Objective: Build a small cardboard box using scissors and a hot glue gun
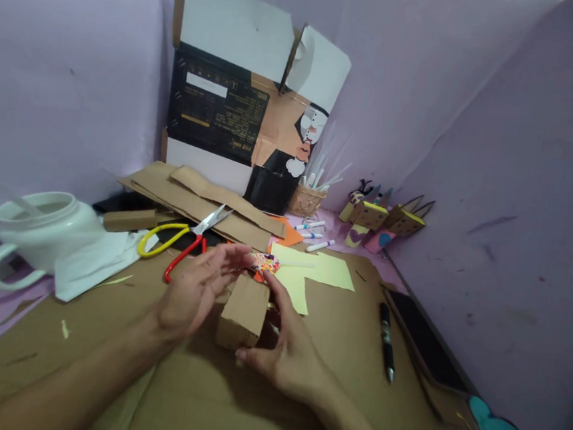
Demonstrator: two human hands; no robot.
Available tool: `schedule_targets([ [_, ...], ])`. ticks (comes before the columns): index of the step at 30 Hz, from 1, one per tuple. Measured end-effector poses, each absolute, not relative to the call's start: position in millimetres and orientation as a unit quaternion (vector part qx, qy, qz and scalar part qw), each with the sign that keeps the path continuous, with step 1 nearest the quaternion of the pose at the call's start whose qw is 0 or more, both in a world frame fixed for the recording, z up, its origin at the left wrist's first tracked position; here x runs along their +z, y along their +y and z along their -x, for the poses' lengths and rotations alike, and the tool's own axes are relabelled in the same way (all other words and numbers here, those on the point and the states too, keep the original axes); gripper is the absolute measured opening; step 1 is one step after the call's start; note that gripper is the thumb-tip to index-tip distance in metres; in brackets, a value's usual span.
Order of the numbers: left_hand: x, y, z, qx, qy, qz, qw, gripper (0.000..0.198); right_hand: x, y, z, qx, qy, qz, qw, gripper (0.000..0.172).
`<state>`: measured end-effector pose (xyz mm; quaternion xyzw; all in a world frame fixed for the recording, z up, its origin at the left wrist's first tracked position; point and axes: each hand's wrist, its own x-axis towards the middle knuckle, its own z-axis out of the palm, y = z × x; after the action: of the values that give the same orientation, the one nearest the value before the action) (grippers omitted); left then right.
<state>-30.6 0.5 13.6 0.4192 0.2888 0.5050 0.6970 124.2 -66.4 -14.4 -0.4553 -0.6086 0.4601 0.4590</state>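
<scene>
A small brown cardboard box (246, 302) stands in the middle of the cardboard-covered table. My right hand (288, 345) grips it from the right, thumb at its near lower corner and index finger along its far end. On the left side, my left hand (197, 287) is open, fingers stretched out and slightly curved close to the box's far end; whether they touch it I cannot tell. Just beyond the box is a speckled, multicoloured round piece (265, 262) on a white stick, over cut pale yellow paper (332, 271). A bit of orange shows beneath it.
Scissors (189, 236) with yellow and red handles lie left, near cardboard strips (207, 201) and a white mug (44, 234). To the right are a black pen (386, 344), a phone (428, 341) and a teal heart (493, 418). Markers (320, 246) and cardboard figures (369, 215) sit behind.
</scene>
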Motion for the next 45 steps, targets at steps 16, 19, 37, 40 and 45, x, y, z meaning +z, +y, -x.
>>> schedule_targets([
  [16,24,-3,59,0.128,0.364,-0.772,0.505,0.117,-13,-68,-151,0.337,-0.664,0.561,0.362,0.098],
  [19,39,1,68,0.06,0.383,-0.814,0.433,0.111,-3,-65,-169,0.354,-0.642,0.563,0.38,0.05],
  [37,15,-1,37,0.242,0.43,-0.625,0.604,0.084,-2,-52,-171,0.396,-0.402,0.516,0.644,0.029],
  [40,16,7,41,0.267,0.424,-0.535,0.68,0.088,-2,-53,-170,0.514,-0.393,0.488,0.585,0.038],
  [45,17,4,37,0.255,0.386,-0.526,0.714,0.096,-11,-58,-163,0.555,-0.482,0.449,0.509,0.058],
])
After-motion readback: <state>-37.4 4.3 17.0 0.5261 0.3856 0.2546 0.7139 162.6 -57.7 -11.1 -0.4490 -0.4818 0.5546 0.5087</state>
